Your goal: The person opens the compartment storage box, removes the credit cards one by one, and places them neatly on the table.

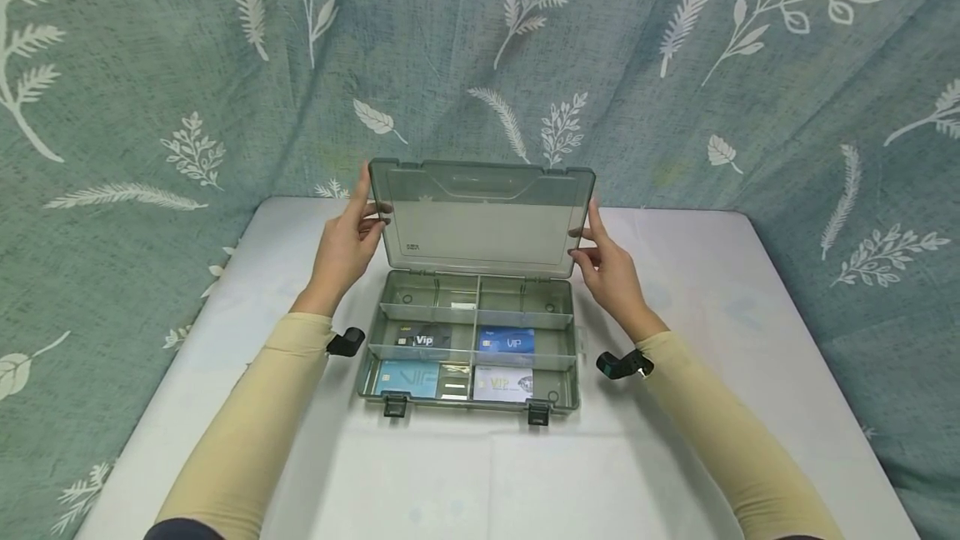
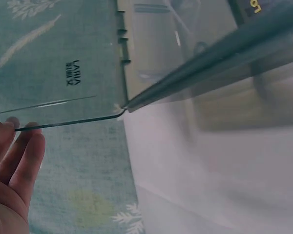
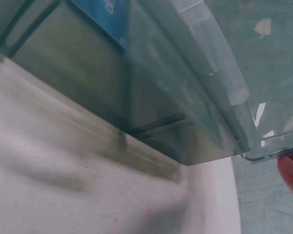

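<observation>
A translucent grey-green plastic box (image 1: 576, 373) stands on the table with its hinged lid (image 1: 480, 232) raised upright. My left hand (image 1: 347, 252) pinches the lid's left edge between thumb and fingers. On the opposite edge, my right hand (image 1: 609, 269) grips the lid the same way. Clear dividers split the box into several compartments. In the middle row lie a black VIP card (image 1: 423, 337) and a dark blue VIP card (image 1: 507, 341). The front row holds a light blue card (image 1: 407, 378) and a white VIP card (image 1: 502, 384). Small lettering (image 2: 73, 73) marks the lid in the left wrist view.
Two black latches, one left (image 1: 395, 404) and one right (image 1: 537, 413), hang at the box's front edge. A white cloth (image 1: 465, 482) covers the table. Behind and beside it hangs a green curtain (image 1: 435, 48) with white leaf prints.
</observation>
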`<state>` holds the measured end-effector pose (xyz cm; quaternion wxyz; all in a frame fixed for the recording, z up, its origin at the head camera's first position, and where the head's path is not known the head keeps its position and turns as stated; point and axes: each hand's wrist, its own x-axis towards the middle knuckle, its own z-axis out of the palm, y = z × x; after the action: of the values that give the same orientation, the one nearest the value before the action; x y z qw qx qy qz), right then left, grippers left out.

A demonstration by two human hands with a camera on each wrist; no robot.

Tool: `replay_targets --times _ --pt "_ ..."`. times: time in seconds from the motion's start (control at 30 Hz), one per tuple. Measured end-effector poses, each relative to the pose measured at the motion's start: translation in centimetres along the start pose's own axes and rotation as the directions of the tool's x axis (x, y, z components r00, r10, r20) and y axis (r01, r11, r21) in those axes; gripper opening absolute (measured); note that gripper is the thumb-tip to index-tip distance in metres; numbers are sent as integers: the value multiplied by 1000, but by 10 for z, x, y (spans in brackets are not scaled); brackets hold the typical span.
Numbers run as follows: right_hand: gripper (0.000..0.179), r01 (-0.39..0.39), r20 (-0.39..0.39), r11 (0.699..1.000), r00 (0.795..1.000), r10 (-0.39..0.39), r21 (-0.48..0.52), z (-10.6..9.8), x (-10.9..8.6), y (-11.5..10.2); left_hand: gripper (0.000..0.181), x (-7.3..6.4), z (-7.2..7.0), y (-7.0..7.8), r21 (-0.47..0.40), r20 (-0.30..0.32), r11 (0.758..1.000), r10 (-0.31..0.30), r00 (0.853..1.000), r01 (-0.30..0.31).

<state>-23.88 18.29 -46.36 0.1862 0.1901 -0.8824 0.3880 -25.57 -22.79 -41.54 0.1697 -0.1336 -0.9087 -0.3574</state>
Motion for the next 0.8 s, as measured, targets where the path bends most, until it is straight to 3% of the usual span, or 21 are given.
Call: replay_targets --times 0.37,0.8 --pt "95 -59 53 998 997 59 2 7 -2 7 95 -7 9 -16 19 67 999 -39 997 38" --pt "97 -92 105 995 990 94 -27 11 -4 11 98 -11 20 -32 27 103 999 -47 994 45"
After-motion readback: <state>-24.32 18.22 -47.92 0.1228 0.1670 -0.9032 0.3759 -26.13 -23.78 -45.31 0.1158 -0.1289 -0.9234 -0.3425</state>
